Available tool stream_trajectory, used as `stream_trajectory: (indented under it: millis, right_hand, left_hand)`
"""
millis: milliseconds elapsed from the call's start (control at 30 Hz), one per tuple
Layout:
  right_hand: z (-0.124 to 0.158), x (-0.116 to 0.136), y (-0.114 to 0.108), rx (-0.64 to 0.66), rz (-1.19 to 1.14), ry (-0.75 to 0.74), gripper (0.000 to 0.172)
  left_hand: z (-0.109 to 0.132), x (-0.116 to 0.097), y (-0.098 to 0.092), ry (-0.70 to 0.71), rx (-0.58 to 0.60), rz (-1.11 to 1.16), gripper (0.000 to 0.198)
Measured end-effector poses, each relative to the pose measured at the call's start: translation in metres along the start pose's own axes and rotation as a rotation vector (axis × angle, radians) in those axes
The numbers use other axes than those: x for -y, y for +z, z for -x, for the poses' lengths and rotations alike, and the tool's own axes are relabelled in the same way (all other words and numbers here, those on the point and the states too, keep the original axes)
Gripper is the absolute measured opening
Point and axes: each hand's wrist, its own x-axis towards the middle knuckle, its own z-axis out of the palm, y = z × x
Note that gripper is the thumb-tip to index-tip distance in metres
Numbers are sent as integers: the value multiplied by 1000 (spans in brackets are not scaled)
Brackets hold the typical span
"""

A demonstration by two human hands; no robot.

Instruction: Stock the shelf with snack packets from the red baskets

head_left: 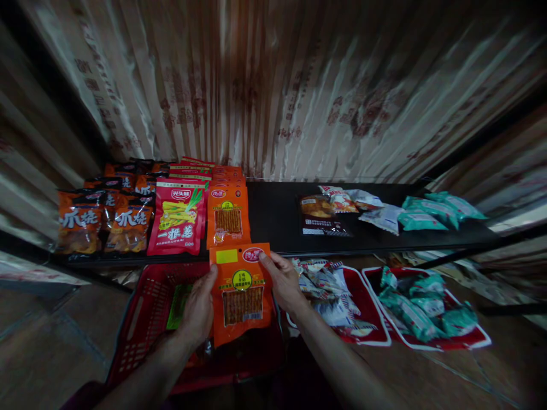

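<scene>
Three red baskets are standing below a black shelf (273, 219) in the head view. Both hands are clamping one orange packet (243, 287): the left hand (200, 304) is gripping its left edge, thumb on the front face, and the right hand (285, 278) is pinching its upper right corner. The packet is hanging in front of the shelf's edge, over the large basket (139, 307), and its clear window is showing brown sticks.

The large basket is holding a bright green item (178, 304) against its inner side; other contents are lying in shadow and cannot be identified. To its right, the middle basket (362, 290), white-rimmed, is holding a heap of white packets (329, 304). Next to that, the right basket (464, 343), also white-rimmed, is holding teal packets (405, 312).

On the shelf, from left to right, black-and-orange packets (128, 222), red packets (179, 213) and a row of matching orange packets (228, 213) are standing front to back. Farther right, a dark brown packet (320, 213), several white pouches (382, 216) and teal pouches (423, 215) are lying on the black surface.
</scene>
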Motion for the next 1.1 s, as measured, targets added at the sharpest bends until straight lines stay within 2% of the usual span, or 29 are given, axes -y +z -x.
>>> stream_trajectory:
  millis: [100,300,500,667,800,900,1100]
  right_hand:
    - [0,0,0,39,-4,2,28]
    - [1,-4,-5,159,29,13,28]
    - [2,-4,-7,136,34,25,25]
    - [2,-2,-6,66,0,41,22]
    - [-1,-2,-6,-19,-31,60,23]
    - [-2,0,-6,-58,-82,71,21]
    - [0,5,-5,-45,-96,67,20]
  left_hand:
    - [0,-3,2,-19,10,29,50]
    - [-4,-8,-2,27,-59,44,50]
    - [-6,-7,-6,7,-78,76,46]
    - [1,-15,4,-64,100,158,43]
    - [4,-15,6,-144,129,145,27]
    - [6,-12,3,-183,165,122,26]
    - [5,-10,3,-157,103,126,34]
